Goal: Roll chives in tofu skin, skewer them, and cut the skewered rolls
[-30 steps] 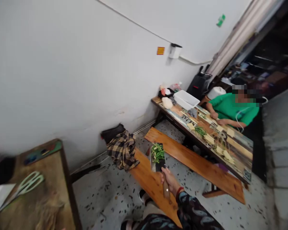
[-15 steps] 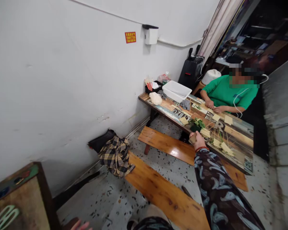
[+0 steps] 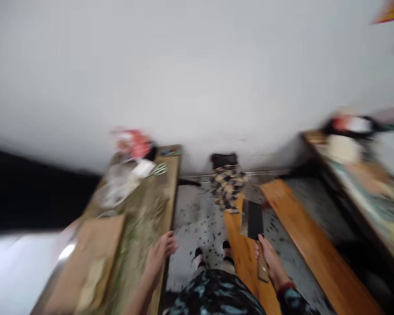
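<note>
My right hand (image 3: 272,258) grips the wooden handle of a cleaver (image 3: 255,221). Its broad blade, part dark and part shiny, points away from me above the bench. My left hand (image 3: 160,253) holds nothing; its fingers are loosely bent and somewhat blurred, over the right edge of the wooden table on my left. Nearest to that hand on this table (image 3: 141,245) are scattered green scraps. Farther left lies a cutting board (image 3: 85,249) with a pale yellowish piece (image 3: 93,280), its kind too blurred to tell.
Light green scissors (image 3: 160,169), clear plastic bags (image 3: 114,186) and a red bag (image 3: 139,143) lie toward the left table's far end. A checked cloth (image 3: 228,183) drapes over one wooden bench. Another bench (image 3: 302,227) stands beside the right table (image 3: 357,192). The wall closes off the front.
My view has swung left, from the right table and the co-worker in green to the left table. The cleaver in my right hand has come away from the right table; my left hand shows more fully.
</note>
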Motion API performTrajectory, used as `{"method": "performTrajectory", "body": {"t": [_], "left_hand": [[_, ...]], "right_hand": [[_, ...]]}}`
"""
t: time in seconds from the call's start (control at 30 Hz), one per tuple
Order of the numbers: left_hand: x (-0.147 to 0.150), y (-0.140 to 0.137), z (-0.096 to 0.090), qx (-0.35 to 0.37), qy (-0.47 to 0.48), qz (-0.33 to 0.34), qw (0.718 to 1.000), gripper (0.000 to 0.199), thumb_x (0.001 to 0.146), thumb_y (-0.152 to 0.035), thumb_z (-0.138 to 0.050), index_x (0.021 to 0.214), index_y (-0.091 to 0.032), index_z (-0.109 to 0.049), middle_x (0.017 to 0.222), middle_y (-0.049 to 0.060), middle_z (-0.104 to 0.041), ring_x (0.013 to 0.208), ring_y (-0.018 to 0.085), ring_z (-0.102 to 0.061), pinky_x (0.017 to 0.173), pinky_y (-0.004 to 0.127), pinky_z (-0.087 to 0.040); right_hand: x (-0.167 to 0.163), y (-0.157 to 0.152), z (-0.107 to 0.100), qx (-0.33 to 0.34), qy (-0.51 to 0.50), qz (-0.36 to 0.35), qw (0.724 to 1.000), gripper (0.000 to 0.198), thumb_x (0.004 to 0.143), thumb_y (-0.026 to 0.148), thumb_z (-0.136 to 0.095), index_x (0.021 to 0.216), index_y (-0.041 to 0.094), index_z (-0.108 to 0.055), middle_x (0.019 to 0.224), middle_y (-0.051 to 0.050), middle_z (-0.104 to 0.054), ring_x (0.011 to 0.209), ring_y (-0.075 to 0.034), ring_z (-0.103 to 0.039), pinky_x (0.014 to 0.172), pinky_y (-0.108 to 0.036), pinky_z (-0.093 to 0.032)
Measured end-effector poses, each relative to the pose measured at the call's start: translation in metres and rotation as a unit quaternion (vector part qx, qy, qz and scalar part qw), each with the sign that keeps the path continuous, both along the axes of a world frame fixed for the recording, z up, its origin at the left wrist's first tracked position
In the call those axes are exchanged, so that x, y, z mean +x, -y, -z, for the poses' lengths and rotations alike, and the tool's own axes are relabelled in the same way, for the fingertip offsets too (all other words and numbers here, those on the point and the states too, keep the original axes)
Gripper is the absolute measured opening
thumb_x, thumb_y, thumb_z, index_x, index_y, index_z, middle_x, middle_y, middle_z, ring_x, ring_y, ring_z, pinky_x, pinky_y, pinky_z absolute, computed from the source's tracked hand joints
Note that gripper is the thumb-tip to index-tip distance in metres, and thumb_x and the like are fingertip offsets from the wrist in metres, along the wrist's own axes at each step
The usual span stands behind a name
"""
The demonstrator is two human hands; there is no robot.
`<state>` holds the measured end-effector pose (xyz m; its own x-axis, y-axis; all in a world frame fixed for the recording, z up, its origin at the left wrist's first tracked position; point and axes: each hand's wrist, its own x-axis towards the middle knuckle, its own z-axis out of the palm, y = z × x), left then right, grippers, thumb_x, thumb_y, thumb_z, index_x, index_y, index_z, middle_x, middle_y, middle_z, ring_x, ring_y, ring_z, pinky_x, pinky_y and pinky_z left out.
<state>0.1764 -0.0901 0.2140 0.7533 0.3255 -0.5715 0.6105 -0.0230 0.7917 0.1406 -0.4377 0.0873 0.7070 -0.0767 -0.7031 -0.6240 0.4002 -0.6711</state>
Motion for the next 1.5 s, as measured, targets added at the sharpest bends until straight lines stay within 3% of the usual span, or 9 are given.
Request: {"method": "performTrajectory", "body": {"t": [0.23, 0.4, 0.53, 0.77, 0.87, 1.0, 1.13, 1.3, 1.5], "left_hand": [[-0.103, -0.091, 0.023, -0.027, 0.034, -0.223, 0.974, 0.062, 0.074, -0.066, -0.057, 0.105, -0.012, -0.059, 0.084, 0.007, -0.066, 0.067, 0.014, -0.065, 0.062, 0.026, -0.050], [-0.207, -0.146, 0.048, 0.018, 0.027, -0.350, 0.936, 0.057, 0.077, -0.064, -0.054, 0.099, -0.012, -0.058, 0.080, 0.007, -0.066, 0.064, 0.013, -0.064, 0.058, 0.024, -0.049], [-0.260, -0.194, 0.061, 0.082, 0.027, -0.418, 0.904, 0.045, 0.081, -0.054, -0.052, 0.098, -0.013, -0.058, 0.074, 0.005, -0.065, 0.059, 0.013, -0.061, 0.055, 0.024, -0.048], [-0.284, -0.302, 0.060, 0.263, -0.003, -0.370, 0.891, 0.018, 0.077, -0.026, -0.061, 0.091, -0.016, -0.068, 0.084, 0.004, -0.069, 0.078, 0.017, -0.064, 0.078, 0.030, -0.050], [-0.299, -0.355, 0.051, 0.335, -0.051, -0.354, 0.872, 0.019, 0.083, -0.025, -0.054, 0.095, -0.019, -0.067, 0.098, 0.006, -0.068, 0.095, 0.019, -0.061, 0.088, 0.031, -0.045], [-0.327, -0.401, 0.048, 0.394, -0.148, -0.340, 0.841, 0.023, 0.088, -0.029, -0.048, 0.095, -0.014, -0.064, 0.096, 0.012, -0.065, 0.095, 0.025, -0.059, 0.087, 0.037, -0.044], [-0.315, -0.416, 0.061, 0.433, -0.173, -0.249, 0.849, 0.020, 0.086, -0.024, -0.049, 0.098, -0.015, -0.062, 0.096, 0.011, -0.062, 0.096, 0.024, -0.057, 0.087, 0.036, -0.043], [-0.238, -0.426, 0.082, 0.476, -0.117, -0.062, 0.869, 0.016, 0.084, -0.017, -0.051, 0.093, -0.018, -0.064, 0.099, 0.009, -0.061, 0.094, 0.022, -0.054, 0.082, 0.033, -0.043], [-0.162, -0.441, 0.097, 0.506, -0.078, 0.100, 0.854, 0.017, 0.086, -0.016, -0.049, 0.095, -0.019, -0.064, 0.103, 0.009, -0.060, 0.098, 0.022, -0.050, 0.082, 0.034, -0.039]], "right_hand": [[0.034, -0.066, 0.009, -0.003, -0.065, -0.295, 0.953, 0.040, 0.073, 0.060, -0.060, 0.062, 0.024, -0.047, 0.052, 0.003, -0.048, 0.044, -0.014, -0.048, 0.043, -0.028, -0.042], [0.053, -0.143, -0.017, -0.055, -0.026, -0.446, 0.893, 0.040, 0.067, 0.058, -0.068, 0.064, 0.025, -0.046, 0.051, 0.004, -0.049, 0.042, -0.014, -0.046, 0.041, -0.028, -0.039], [0.057, -0.219, -0.040, -0.101, 0.020, -0.521, 0.847, 0.040, 0.064, 0.056, -0.071, 0.065, 0.024, -0.046, 0.051, 0.004, -0.052, 0.041, -0.014, -0.048, 0.043, -0.028, -0.040], [0.038, -0.308, -0.050, -0.168, 0.033, -0.562, 0.809, 0.044, 0.057, 0.060, -0.072, 0.063, 0.025, -0.045, 0.048, 0.002, -0.054, 0.040, -0.016, -0.050, 0.042, -0.030, -0.043], [0.027, -0.327, -0.049, -0.164, -0.015, -0.571, 0.805, 0.046, 0.059, 0.060, -0.073, 0.064, 0.024, -0.045, 0.050, 0.004, -0.054, 0.043, -0.014, -0.051, 0.044, -0.028, -0.043], [0.025, -0.352, -0.050, -0.186, -0.024, -0.583, 0.790, 0.049, 0.059, 0.062, -0.073, 0.069, 0.021, -0.048, 0.052, 0.006, -0.055, 0.044, -0.012, -0.051, 0.046, -0.026, -0.044], [0.037, -0.382, -0.048, -0.218, 0.013, -0.593, 0.775, 0.050, 0.060, 0.064, -0.070, 0.067, 0.020, -0.049, 0.050, 0.005, -0.055, 0.041, -0.011, -0.051, 0.043, -0.023, -0.040], [0.072, -0.403, -0.022, -0.221, 0.016, -0.627, 0.746, 0.050, 0.062, 0.066, -0.068, 0.065, 0.019, -0.052, 0.047, 0.004, -0.056, 0.043, -0.011, -0.052, 0.046, -0.022, -0.041], [0.118, -0.402, 0.014, -0.241, -0.009, -0.676, 0.697, 0.049, 0.059, 0.065, -0.068, 0.064, 0.018, -0.057, 0.047, 0.002, -0.058, 0.043, -0.012, -0.053, 0.046, -0.023, -0.041]]}}
